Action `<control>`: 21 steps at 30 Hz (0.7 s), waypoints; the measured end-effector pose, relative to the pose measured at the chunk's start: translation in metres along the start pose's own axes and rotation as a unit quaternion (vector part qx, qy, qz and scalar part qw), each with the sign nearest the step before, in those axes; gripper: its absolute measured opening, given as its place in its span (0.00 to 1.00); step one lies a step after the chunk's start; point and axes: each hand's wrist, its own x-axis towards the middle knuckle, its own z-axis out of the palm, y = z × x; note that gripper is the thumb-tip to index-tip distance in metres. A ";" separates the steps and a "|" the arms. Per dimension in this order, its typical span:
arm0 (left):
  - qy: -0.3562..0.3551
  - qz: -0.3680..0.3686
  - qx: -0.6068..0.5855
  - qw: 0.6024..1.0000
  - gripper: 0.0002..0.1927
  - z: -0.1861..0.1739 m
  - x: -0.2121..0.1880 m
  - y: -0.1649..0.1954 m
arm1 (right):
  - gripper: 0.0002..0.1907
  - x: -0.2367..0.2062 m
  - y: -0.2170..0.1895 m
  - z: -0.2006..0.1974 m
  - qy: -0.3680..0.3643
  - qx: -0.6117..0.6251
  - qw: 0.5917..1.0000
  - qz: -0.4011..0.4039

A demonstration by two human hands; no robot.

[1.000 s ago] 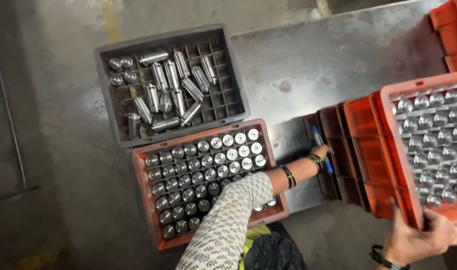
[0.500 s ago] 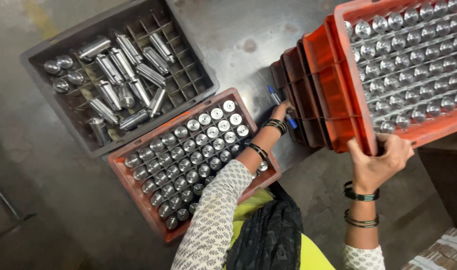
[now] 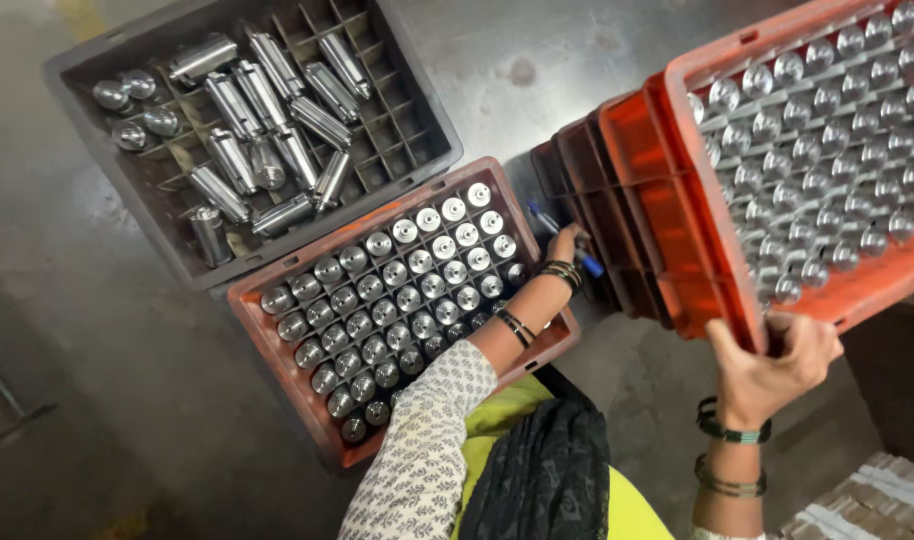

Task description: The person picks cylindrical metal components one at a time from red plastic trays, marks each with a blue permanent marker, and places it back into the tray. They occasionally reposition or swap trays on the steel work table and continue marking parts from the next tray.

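Presently a tilted orange crate [image 3: 677, 190], full of upright metal cylinders [image 3: 827, 150], is gripped at its near corner by the right hand [image 3: 767, 365], fingers curled over the rim at about five o'clock. The left hand [image 3: 567, 245] is closed on the stack's side, a blue pen [image 3: 562, 238] pinched beside it. The crate is best kept level so nothing slides out. Cardboard packages [image 3: 867, 505] lie at the lower right; no labels can be made out.
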 end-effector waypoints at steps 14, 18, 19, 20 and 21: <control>-0.084 0.190 0.049 0.977 0.36 -0.019 -0.082 0.022 | 0.25 -0.009 -0.032 -0.011 -0.023 0.036 0.995 -0.091; -0.186 0.308 0.097 0.928 0.34 -0.019 -0.139 0.043 | 0.25 -0.012 -0.022 -0.011 0.023 0.033 0.990 -0.136; -0.203 0.308 0.122 0.921 0.34 -0.014 -0.144 0.046 | 0.25 -0.010 -0.019 -0.011 0.029 0.039 0.988 -0.145; -0.215 0.283 0.119 0.927 0.32 -0.009 -0.147 0.046 | 0.26 -0.008 -0.015 -0.010 0.034 0.046 0.986 -0.156; -0.226 0.258 0.115 0.932 0.31 -0.003 -0.145 0.046 | 0.25 -0.005 -0.012 -0.009 0.019 0.054 0.985 -0.160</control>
